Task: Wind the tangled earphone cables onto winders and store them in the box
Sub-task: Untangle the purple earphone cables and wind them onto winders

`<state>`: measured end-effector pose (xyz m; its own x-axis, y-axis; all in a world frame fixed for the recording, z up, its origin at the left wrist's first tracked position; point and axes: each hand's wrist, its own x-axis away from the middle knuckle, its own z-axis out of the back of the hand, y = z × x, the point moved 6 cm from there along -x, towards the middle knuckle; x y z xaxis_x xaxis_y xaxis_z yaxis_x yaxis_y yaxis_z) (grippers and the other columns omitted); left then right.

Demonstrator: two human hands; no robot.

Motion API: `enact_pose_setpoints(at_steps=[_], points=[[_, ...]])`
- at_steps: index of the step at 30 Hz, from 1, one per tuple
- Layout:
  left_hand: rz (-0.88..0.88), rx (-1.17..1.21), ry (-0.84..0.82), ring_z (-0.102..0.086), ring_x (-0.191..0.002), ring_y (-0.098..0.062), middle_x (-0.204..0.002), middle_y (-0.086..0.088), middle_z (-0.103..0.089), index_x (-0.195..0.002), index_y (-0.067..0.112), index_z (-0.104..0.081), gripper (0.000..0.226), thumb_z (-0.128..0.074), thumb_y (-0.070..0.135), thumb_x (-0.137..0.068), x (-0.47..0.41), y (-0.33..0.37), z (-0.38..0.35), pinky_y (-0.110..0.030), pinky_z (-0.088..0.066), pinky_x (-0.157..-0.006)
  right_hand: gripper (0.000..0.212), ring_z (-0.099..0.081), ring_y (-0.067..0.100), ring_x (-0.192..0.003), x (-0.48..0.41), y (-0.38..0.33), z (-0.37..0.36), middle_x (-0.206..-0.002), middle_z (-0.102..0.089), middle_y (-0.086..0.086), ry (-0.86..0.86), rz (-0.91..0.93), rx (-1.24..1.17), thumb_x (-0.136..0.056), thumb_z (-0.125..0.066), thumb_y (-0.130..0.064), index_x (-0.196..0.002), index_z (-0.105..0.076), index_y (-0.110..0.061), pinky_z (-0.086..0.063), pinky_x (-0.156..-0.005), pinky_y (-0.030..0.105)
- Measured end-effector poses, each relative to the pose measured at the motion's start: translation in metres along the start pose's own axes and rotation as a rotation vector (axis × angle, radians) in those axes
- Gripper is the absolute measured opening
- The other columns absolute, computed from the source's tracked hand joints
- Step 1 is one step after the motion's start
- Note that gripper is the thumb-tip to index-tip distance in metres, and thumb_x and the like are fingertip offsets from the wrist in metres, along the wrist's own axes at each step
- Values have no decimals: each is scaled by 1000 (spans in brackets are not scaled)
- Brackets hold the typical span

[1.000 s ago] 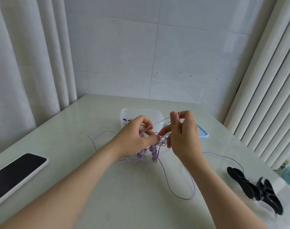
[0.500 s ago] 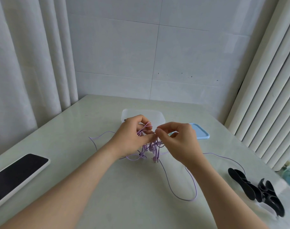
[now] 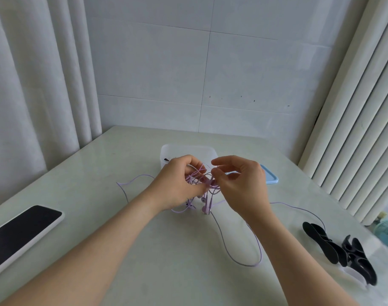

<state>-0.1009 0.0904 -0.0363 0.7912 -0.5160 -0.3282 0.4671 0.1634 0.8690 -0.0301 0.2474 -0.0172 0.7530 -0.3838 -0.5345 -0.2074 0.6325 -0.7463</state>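
**Head view: a knot is being picked apart just in front of the box; nothing has been wound yet.**

The purple earphone cable (image 3: 207,203) is held as a tangle just in front of the box (image 3: 188,149), with loops trailing over the table (image 3: 144,250). The left hand (image 3: 179,184) is curled round the bundle. The right hand (image 3: 239,184) is half open with its fingertips (image 3: 213,173) at a strand; whether that strand is pinched cannot be told. The black winders (image 3: 334,248) lie unused well to the right of the box, nearer the person. The blue lid (image 3: 270,178) is off, just to its right. A small dark item is seen inside the box, unidentifiable. Untangling is judged unfinished; winding, storing and closing are left. A phone (image 3: 18,233) lies far to the left.
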Motion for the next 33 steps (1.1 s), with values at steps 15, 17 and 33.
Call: enact_pose_setpoints(at_steps=[15,17,33], points=[[51,87,51,-71,-82,-18,-92,5,-79,-101,19,-69,23,-85,27,-87,-4,-7,7,-28,-53,-74,28,-70,8,-84,8,-27,19,-104,-65,-3,327,262,-44,-103,-48,-2,-103,-71,-18,-54,-75,32],[68,134,68,-68,-77,-17,-91,0,-79,-99,16,-71,17,-83,22,-88,-5,-8,10,-27,-51,-70,24,-72,10,-75,8,-26,23,-106,-62,-2,365,316,-20,-106,-48,-4,-106,-69,-15,-56,-69,38],[-144,-274,263,-52,-66,2,-91,24,-63,-109,23,-67,32,-37,10,-110,-3,2,31,-22,-41,-69,26,-58,33,-43,17,-35,-5,-56,-49,15,-376,-134,-507,-88,-39,10,-93,-63,-1,-37,-41,27]])
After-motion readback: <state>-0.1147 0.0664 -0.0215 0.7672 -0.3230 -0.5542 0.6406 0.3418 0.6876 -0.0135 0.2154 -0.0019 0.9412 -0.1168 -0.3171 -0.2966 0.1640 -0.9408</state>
